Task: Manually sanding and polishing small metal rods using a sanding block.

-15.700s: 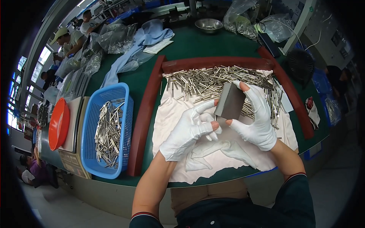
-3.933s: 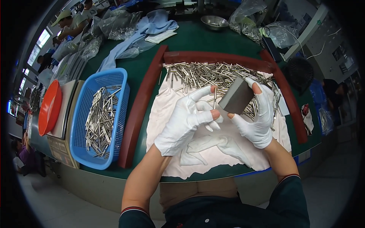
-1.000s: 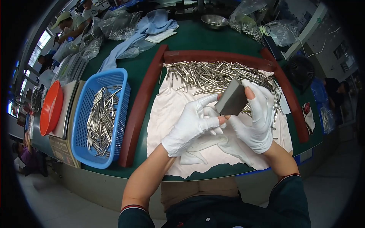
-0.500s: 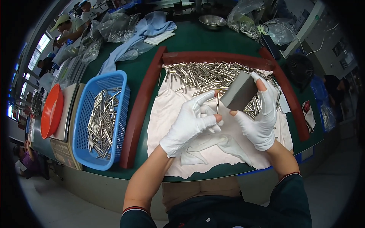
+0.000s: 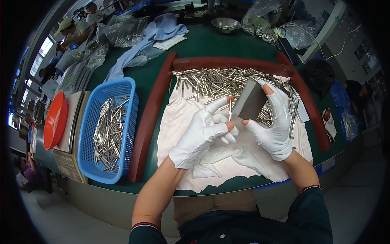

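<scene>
Both my hands wear white gloves with bare thumb and index fingertips. Between thumb and index finger, my left hand (image 5: 201,132) pinches a thin metal pin (image 5: 230,110), held upright. My right hand (image 5: 274,126) grips a grey rectangular block (image 5: 249,100) between its thumb and fingers. The block is tilted, its lower left edge close beside the pin. Behind them a heap of loose metal pins (image 5: 211,79) lies on a pale pink cloth (image 5: 172,134). A crumpled white cloth (image 5: 235,156) rests below my hands.
A dark red frame (image 5: 227,62) borders the cloth on three sides. Left of it stands a blue basket (image 5: 132,110) of pins, then a red-orange tray (image 5: 56,120). Farther back are a metal bowl (image 5: 226,24), a blue cloth (image 5: 162,26) and plastic bags. Other people sit at far left.
The pin has shifted slightly left and now catches more light. The block, with my right hand, has moved a little down and left. Both grips stay the same.
</scene>
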The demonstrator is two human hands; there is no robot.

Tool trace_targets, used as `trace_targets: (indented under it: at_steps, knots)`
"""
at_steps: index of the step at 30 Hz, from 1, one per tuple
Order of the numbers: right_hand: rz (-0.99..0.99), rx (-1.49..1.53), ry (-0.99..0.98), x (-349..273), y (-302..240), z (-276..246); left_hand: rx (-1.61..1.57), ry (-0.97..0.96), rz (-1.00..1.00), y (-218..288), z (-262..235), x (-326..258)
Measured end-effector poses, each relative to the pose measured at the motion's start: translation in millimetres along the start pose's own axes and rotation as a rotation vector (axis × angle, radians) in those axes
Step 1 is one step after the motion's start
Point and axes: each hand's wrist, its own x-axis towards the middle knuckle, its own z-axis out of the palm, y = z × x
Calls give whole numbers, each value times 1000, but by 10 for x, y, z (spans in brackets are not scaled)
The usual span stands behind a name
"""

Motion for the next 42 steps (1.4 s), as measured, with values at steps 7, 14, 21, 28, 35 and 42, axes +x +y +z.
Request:
trace_targets:
  at_steps: [7, 14, 21, 28, 35, 42]
  knots:
    - [4, -29, -19, -5, 9, 4, 20, 35, -13, -23, 12, 9]
    - [-45, -63, 14, 4, 17, -15, -6, 37, -11, -6, 29, 2]
    - [-77, -92, 7, 28, -6, -42, -22, 15, -12, 2, 32, 0]
    - [-68, -76, 9, 35, -21, -44, -19, 5, -21, 13, 34, -3]
    - [-83, -95, 13, 24, -10, -30, -60, -4, -23, -9, 0, 7]
    - [136, -16, 147, 32, 88, -27, -35, -41, 20, -7, -30, -11]
